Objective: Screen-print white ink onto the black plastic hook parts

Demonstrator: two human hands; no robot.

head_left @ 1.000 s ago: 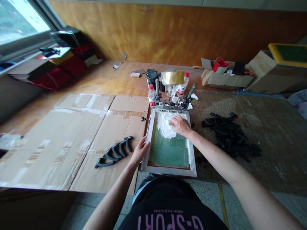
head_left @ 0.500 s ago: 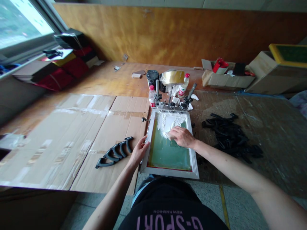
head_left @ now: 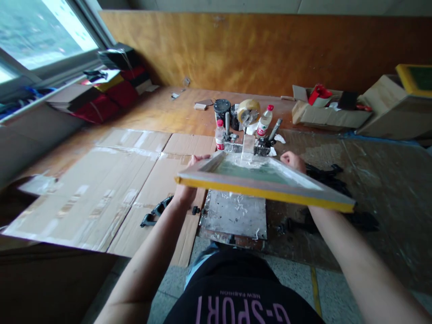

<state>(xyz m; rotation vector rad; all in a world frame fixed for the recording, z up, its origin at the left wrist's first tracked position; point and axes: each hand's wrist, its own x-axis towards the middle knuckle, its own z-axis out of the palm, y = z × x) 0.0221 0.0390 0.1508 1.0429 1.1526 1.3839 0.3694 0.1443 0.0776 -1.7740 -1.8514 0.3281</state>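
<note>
A screen-printing frame (head_left: 263, 191) with a green mesh and a yellow front edge is tilted up, its near side raised off the metal base plate (head_left: 236, 216). Around its left side, my left hand (head_left: 189, 186) is closed, partly hidden by the frame. My right hand (head_left: 293, 161) is beyond the frame's right side with fingers curled; whatever they may hold is hidden. A pale, flat squeegee-like blade (head_left: 249, 146) stands in the white paste at the far end of the mesh. Black curved handle-like parts lie in a pile (head_left: 332, 180) close to my right hand.
More black curved parts (head_left: 157, 212) lie on the cardboard (head_left: 135, 189) at left. Behind the frame are clamps (head_left: 266, 141), two red-capped bottles (head_left: 265, 121), a dark tub (head_left: 222, 110) and a tape roll (head_left: 249, 111). Open cartons (head_left: 330, 114) stand back right.
The frame's near side has swung up, uncovering the base plate. My right hand has left the paste and moved right; the blade now stands at the far end. My left hand has moved up with the frame.
</note>
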